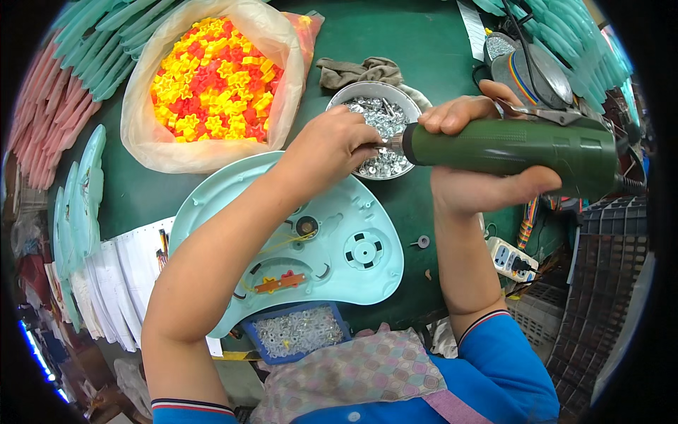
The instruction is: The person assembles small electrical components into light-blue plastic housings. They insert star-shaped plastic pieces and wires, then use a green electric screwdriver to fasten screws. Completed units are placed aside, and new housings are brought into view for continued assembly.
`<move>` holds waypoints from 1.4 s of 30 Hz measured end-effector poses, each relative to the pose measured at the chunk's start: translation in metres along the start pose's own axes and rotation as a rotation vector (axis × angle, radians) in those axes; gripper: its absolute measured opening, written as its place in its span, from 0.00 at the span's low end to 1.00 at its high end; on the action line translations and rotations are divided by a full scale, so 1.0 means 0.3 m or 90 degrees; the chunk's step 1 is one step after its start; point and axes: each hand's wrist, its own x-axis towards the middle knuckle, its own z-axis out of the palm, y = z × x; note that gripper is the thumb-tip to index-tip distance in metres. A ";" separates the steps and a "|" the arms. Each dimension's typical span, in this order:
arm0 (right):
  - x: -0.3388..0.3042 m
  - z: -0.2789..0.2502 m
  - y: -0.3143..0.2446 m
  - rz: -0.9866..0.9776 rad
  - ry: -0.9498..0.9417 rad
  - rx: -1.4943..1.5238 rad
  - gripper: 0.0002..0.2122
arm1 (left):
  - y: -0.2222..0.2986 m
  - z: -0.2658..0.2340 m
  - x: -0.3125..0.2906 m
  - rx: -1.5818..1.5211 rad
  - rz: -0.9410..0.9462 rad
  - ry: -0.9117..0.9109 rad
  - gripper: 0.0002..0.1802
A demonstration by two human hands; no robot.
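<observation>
My right hand (pixel 470 162) is wrapped round a dark green electric screwdriver (pixel 515 150), which lies nearly level with its tip pointing left. My left hand (pixel 332 145) is closed in a pinch at the screwdriver's tip; whatever sits between those fingertips is too small to make out. Both hands are above a white bowl (pixel 412 106) holding many small silver screws (pixel 385 120). Below my left forearm lies a light teal plastic shell (pixel 353 212), inner side up. Fitted in it are a round black part (pixel 306 226), thin wires and an orange-brown strip (pixel 280 283).
A plastic bag (pixel 141 145) of yellow and red star-shaped pieces stands at the far left, beside stacked teal and pink shells. A grey cloth (pixel 360 72) lies behind the bowl. Near me sits a blue tray (pixel 300 332) of clear small parts. A power strip (pixel 510 260) lies right.
</observation>
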 end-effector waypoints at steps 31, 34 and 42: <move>-0.023 0.031 -0.121 -0.003 -0.043 0.008 0.59 | 0.092 -0.048 -0.023 0.164 0.200 0.118 0.22; -0.024 0.010 -0.116 -0.019 -0.049 -0.023 0.59 | 0.071 -0.058 0.001 0.042 0.122 0.137 0.26; -0.036 0.007 -0.137 0.010 -0.019 -0.031 0.60 | -0.016 -0.011 0.060 0.160 0.021 -0.062 0.06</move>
